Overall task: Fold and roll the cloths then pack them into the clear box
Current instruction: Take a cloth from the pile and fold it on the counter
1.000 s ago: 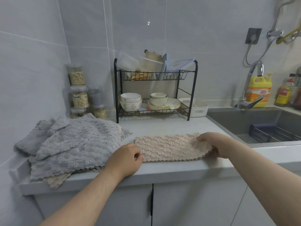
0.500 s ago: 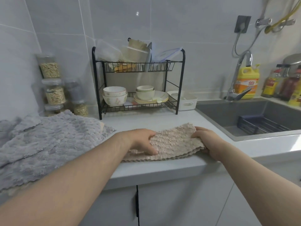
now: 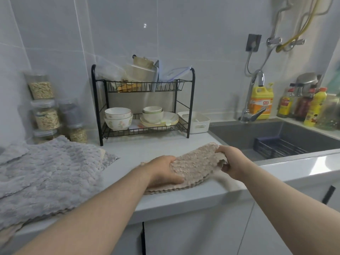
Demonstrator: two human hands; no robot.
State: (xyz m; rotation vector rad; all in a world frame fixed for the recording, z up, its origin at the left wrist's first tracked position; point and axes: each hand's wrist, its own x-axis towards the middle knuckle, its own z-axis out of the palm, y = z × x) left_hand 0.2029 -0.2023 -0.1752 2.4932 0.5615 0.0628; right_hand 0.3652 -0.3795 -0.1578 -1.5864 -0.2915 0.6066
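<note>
A folded beige nubbly fabric cloth point(image 3: 195, 165) lies near the front edge of a pale grey kitchen countertop point(image 3: 147, 150), just left of a dark grey sink point(image 3: 276, 132). Its right end is raised off the counter. The left hand point(image 3: 162, 171) rests on the cloth's left part, thumb along the near edge. Its fingers run in under the raised flap and are hidden, so I cannot tell whether they grip or press flat. The right hand point(image 3: 232, 162) grips the raised end, fingers curled beneath and partly hidden by fabric. Further left, a pile of fluffy grey cloths point(image 3: 46, 173) is cut off by the frame. Behind it, clear stacked storage jars point(image 3: 46, 115) look blurred.
</note>
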